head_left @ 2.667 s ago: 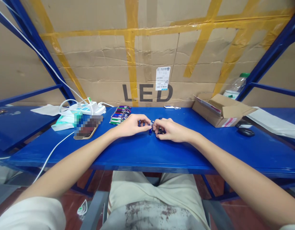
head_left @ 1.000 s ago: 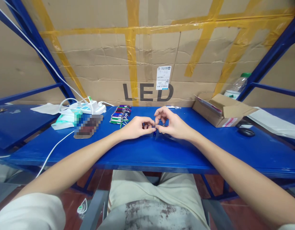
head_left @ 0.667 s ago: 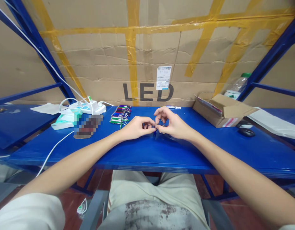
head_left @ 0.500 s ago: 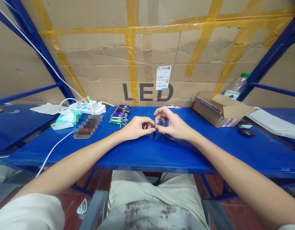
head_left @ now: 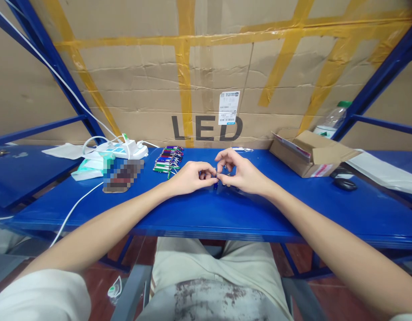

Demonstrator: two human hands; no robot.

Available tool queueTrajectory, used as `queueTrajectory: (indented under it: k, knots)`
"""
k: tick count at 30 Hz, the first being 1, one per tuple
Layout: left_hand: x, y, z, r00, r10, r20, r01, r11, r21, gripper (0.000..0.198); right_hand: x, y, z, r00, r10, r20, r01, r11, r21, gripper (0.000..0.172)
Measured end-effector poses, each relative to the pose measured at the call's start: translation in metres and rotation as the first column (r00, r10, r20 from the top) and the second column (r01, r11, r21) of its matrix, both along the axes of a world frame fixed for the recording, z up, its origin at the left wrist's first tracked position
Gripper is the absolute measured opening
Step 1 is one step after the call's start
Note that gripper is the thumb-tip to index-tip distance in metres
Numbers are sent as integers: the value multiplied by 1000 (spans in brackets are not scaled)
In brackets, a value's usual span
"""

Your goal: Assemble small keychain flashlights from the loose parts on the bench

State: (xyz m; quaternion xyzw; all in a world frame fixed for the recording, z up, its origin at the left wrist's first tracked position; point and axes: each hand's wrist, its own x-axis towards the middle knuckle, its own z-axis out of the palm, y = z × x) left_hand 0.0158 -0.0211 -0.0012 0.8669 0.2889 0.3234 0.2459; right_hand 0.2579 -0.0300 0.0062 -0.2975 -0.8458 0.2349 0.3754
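Note:
My left hand and my right hand meet above the blue table, thumbs and index fingers pinched tip to tip. Whatever sits in the pinch is too small and covered to make out. Just below the fingertips a small dark-blue piece shows, and some tiny bits lie partly hidden under my right hand. To the left of my left hand is a row of slim metallic tubes with carabiner clips, in green, blue, red and dark colours. Behind my right hand lies a silvery tube with a clip.
At left are a white power strip with cables, a green-white packet and a pixelated object. At right are an open cardboard box, a black mouse and a plastic bottle. A large taped carton stands behind.

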Motion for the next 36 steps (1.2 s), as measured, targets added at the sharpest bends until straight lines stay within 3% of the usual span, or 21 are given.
queueTrajectory:
  k: [8,11,16,21,24,29,36]
  knots:
    - [0,0,1,1000,11,-1,-11,1000,4,25,5,-4,8,999,-28,36,28,1000,4,41]
    - [-2,0,2,1000,10,-20,-9,998,67,24,10,-3,11,996,-85,37,83,996,42,36]
    - [-6,-1,4,996,6,-86,15,971,239,20,17,6,6,956,-148,252,123,986,112,29]
    - [-7,-1,5,993,-6,-119,41,954,297,20,19,10,4,893,-135,430,112,991,78,21]
    - [-6,-1,6,996,5,-86,17,967,254,19,19,7,8,873,-86,479,80,996,34,18]
    - [-5,1,5,1000,22,-7,-22,998,65,24,18,5,11,889,-28,457,48,998,-32,22]
    - [-6,4,2,999,25,37,-23,999,-39,29,14,6,3,898,9,440,-2,1000,-17,25]
